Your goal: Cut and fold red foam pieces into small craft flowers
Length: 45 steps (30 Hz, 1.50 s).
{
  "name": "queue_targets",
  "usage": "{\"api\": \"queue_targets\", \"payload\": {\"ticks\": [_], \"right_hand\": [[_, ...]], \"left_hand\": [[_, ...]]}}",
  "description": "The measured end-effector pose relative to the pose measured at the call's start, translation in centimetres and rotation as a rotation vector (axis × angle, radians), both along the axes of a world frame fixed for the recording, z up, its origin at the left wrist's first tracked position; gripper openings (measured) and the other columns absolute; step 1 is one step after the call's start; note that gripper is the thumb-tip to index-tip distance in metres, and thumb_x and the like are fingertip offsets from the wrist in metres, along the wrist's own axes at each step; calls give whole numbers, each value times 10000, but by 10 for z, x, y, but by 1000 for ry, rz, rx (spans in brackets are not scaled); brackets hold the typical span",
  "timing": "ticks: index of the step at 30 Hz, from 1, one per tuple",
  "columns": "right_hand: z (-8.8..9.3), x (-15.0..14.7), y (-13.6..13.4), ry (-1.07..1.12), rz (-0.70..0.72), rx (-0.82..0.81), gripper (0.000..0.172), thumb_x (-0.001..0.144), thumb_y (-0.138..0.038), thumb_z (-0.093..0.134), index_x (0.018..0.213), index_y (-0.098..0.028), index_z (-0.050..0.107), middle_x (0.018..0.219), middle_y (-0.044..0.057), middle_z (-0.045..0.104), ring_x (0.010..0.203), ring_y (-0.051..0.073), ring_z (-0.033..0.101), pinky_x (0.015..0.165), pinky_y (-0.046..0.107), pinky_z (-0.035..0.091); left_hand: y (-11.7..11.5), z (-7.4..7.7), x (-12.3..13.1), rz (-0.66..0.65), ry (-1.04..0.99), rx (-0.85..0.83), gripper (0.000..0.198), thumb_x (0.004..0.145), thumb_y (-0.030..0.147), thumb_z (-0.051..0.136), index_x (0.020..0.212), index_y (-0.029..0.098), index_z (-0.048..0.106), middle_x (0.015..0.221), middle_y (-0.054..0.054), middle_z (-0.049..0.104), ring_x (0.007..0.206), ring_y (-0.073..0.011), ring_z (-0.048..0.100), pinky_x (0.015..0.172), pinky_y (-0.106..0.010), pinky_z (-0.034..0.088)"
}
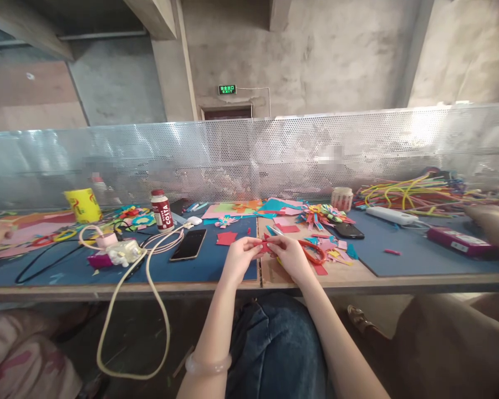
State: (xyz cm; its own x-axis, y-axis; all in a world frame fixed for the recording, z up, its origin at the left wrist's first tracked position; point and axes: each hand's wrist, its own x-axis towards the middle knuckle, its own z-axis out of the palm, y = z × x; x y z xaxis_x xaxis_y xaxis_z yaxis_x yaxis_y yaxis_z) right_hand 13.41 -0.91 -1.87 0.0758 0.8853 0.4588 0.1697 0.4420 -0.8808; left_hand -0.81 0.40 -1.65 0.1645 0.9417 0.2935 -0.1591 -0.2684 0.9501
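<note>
Both my hands meet over the front edge of the workbench (pixel 216 288). My left hand (pixel 240 256) pinches a small red paper piece (pixel 265 245) from the left. My right hand (pixel 289 256) pinches the same red piece from the right. Orange-handled scissors (pixel 311 250) lie right beside my right hand, touching its far side. A red paper square (pixel 226 238) lies on the blue mat (pixel 216 260) just beyond my left hand, and a black phone (pixel 188 244) lies further left.
Paper scraps and paper flowers (pixel 324 213) litter the bench. A Costa bottle (pixel 162 210), a yellow cup (pixel 83 205), a cable loop (pixel 149 310), a second phone (pixel 347 230) and a power strip (pixel 391 215) lie around. Other people's hands (pixel 488 216) work at both sides. A perforated metal screen (pixel 249 155) closes the back.
</note>
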Motion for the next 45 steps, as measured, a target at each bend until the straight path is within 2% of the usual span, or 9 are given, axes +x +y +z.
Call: {"api": "queue_targets", "payload": {"ticks": [13,21,37,45], "right_hand": [[3,0,-2,-37,-47,13,176,697,-269,584,817,-170,666,755,51,697,622,176,618,616,300,479],[1,1,0,-22,-42,23,167,700,-252,574,817,-171,661,763,54,694,673,188,631,637,304,483],[2,1,-2,-13,-16,-1,178,707,-265,573,819,-152,654,709,47,679,600,176,616,608,292,471],[2,2,-1,-111,24,32,177,708,-259,595,837,-158,663,800,62,697,748,198,636,716,305,467]], "left_hand": [[-2,2,2,28,39,9,209,662,207,697,832,112,620,775,-86,692,739,-190,659,735,-329,533],[-4,6,2,38,66,-57,208,677,195,681,850,115,597,770,-96,686,672,-198,666,575,-274,531],[-5,5,3,77,107,31,179,683,198,656,830,113,600,728,-81,679,672,-187,651,557,-249,514],[-2,1,2,88,125,85,154,684,203,649,810,128,604,731,-73,675,680,-194,652,524,-238,492]]}}
